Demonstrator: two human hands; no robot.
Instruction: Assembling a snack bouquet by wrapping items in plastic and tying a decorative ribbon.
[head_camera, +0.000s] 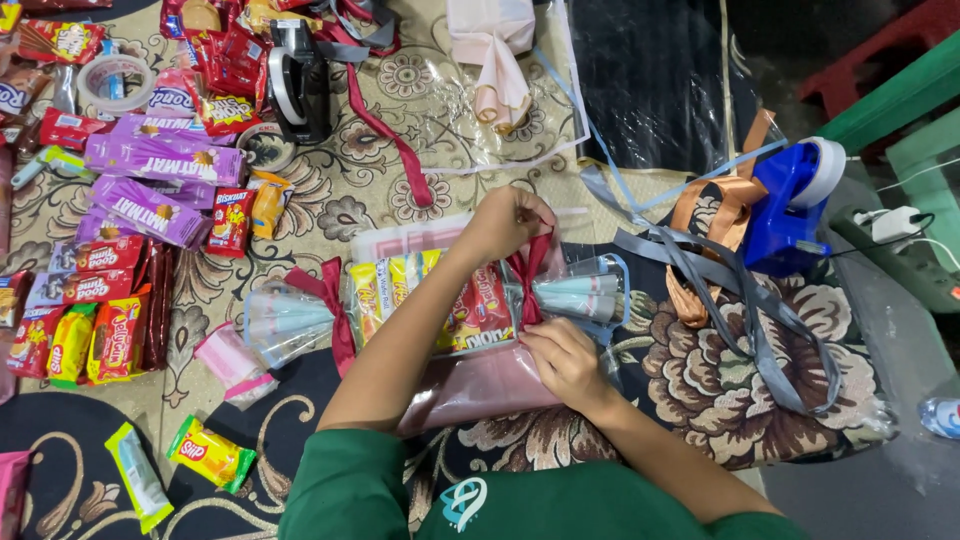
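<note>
Red ribbon (527, 285), pinched by both hands (535, 290), hides the snack bundle's (440, 300) neck.

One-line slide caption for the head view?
Both hands, left and right, tie a red ribbon around a clear-wrapped snack bundle.

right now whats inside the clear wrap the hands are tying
Inside the clear wrap lie snack packets, yellow and red. The left hand and right hand pinch the red ribbon; the forearm covers some.
</note>
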